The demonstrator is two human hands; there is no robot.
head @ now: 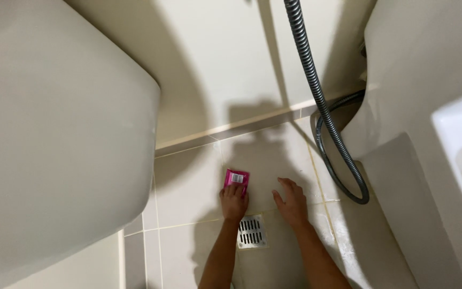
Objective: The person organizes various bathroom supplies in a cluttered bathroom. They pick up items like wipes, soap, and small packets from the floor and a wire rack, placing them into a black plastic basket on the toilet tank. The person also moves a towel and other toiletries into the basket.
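My left hand (233,200) reaches down to the tiled floor and its fingers rest on a small pink packet (237,179) lying flat on a beige tile. My right hand (292,201) is beside it to the right, fingers spread, palm down just above or on the floor, holding nothing. Both forearms come up from the bottom edge of the view. A square metal floor drain (252,232) lies between the two wrists.
A large white ceramic fixture (54,139) fills the left side. A metal shower hose (322,107) hangs down the wall and loops on the floor at the right. Another white fixture (429,134) stands at the right. A beige wall skirting (231,128) runs behind.
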